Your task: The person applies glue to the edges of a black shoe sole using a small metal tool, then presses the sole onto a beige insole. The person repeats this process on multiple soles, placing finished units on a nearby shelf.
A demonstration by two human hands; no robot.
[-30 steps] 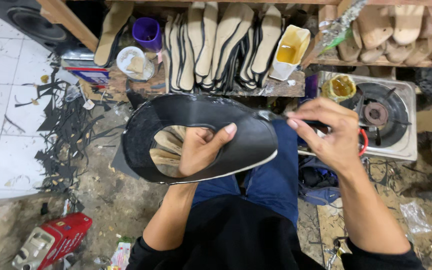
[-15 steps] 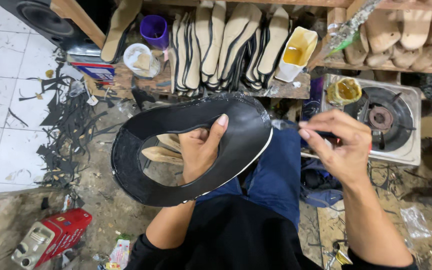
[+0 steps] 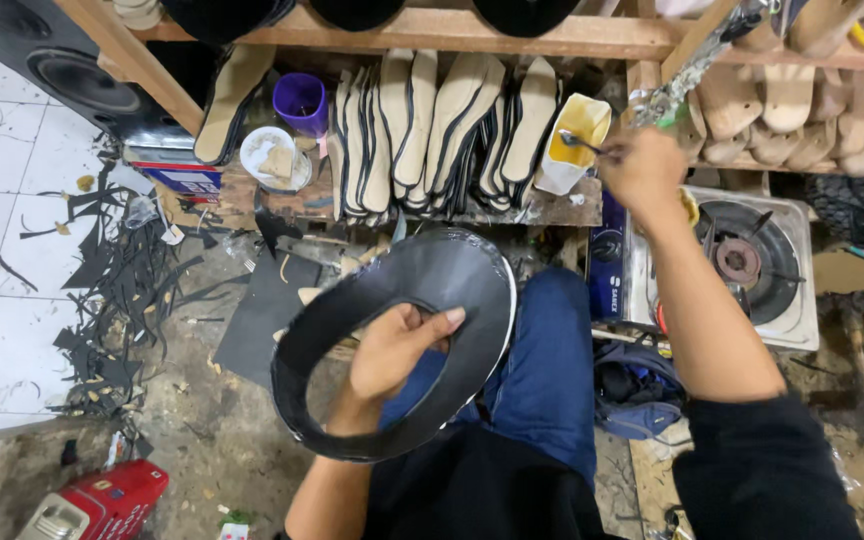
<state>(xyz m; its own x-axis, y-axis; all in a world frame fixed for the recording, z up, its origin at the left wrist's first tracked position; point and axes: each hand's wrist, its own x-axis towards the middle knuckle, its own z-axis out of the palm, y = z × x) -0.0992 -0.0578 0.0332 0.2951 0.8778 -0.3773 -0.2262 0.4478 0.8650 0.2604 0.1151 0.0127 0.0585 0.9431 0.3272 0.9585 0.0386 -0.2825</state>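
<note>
In the middle of the frame the left hand (image 3: 397, 350) is clamped on a black shoe upper (image 3: 392, 340), thumb over the inner edge and fingers curled through the opening. The upper is a flat, wide oval band of dark, slightly glossy material with a large cut-out in its middle; its rim looks paler and a little ragged, and it lies tilted above the person's lap, over blue trousers (image 3: 542, 380). The right hand (image 3: 642, 170), in the upper right of the frame, is closed around the handle of a small brush (image 3: 584, 146), whose tip sits inside a cream-coloured glue pot (image 3: 572, 145) with yellow content. That pot stands at the right end of a row of pale insoles (image 3: 442, 130) with dark edges, stood upright on the bench; they overlap too much for an exact count, but there are roughly ten. One purple cup (image 3: 300, 102) and one white round dish (image 3: 274, 157) sit to the left of the row. One single-burner gas stove (image 3: 752, 265) lies at the right, beneath the right forearm. Black offcut strips (image 3: 117, 280) litter the floor at the left, too many to count, and one red box-shaped device (image 3: 102, 500) lies in the lower left corner. A black loudspeaker (image 3: 72, 75) fills the upper left.
</note>
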